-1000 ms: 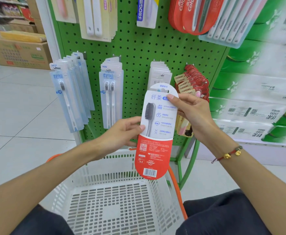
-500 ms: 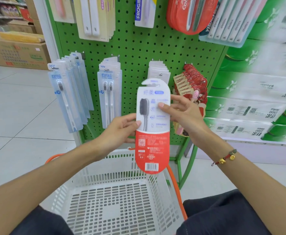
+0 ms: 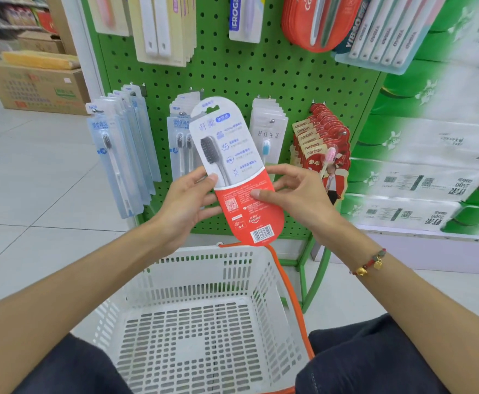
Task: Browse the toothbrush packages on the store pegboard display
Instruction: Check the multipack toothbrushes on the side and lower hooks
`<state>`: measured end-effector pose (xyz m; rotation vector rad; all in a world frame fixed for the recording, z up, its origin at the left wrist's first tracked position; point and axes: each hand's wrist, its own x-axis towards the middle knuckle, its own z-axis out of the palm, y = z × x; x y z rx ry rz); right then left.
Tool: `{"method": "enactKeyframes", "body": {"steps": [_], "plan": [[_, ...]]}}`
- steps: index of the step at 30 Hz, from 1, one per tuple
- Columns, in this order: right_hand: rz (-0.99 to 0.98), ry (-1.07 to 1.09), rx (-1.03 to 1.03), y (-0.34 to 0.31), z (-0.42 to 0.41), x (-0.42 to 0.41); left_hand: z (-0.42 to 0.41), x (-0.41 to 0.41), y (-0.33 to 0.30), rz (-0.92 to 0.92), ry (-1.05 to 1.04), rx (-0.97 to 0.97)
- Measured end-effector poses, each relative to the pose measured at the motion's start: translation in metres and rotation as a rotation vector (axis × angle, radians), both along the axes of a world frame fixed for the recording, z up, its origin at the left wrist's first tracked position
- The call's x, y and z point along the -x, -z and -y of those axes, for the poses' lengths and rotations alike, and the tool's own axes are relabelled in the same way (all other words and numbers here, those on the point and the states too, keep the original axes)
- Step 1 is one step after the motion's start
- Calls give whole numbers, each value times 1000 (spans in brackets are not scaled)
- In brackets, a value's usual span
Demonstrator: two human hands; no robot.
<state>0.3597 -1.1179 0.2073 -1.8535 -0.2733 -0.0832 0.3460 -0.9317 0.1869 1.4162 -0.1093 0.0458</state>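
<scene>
I hold a grey and red Colgate toothbrush package (image 3: 232, 172) in front of the green pegboard (image 3: 261, 78), its top tilted to the left and its back side facing me. My left hand (image 3: 187, 203) grips its left edge with the thumb on the face. My right hand (image 3: 295, 191) pinches the right edge, thumb on the red part. Behind hang blue-grey toothbrush packs (image 3: 122, 155), twin-brush packs (image 3: 178, 143), white packs with a blue brush (image 3: 268, 132) and red Canban packs (image 3: 320, 146).
A white plastic basket (image 3: 204, 317) with an orange handle (image 3: 292, 297) sits below my hands, between my knees. Stacked green and white tissue packs (image 3: 431, 155) fill the right. Cardboard boxes (image 3: 36, 86) stand on the tiled floor at the far left.
The package has moved left and tilted, top leaning left. My right hand slid down from its upper edge to the red lower part. The white blue-brush packs behind are uncovered.
</scene>
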Motion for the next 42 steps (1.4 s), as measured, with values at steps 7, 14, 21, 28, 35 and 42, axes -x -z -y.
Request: {"method": "enactKeyframes", "body": {"steps": [7,14,21,28,35,42], "plan": [[285,1,366,14,-15,13,5,10,-7,20,-56,-35],[185,-42,371,-11,-26,24,7,21,-44,5,-26,-132],[-151,-440,-99,-60,-3,40,1,19,-88,37,-5,-190],[-216,-628,-307,-96,7,52,7,15,-137,107,-48,-126],[-126,-554,-440,-126,16,50,13,6,-184,170,67,-29],[110,-150,2,-151,14,17,23,-25,-227,280,-22,-190]]}}
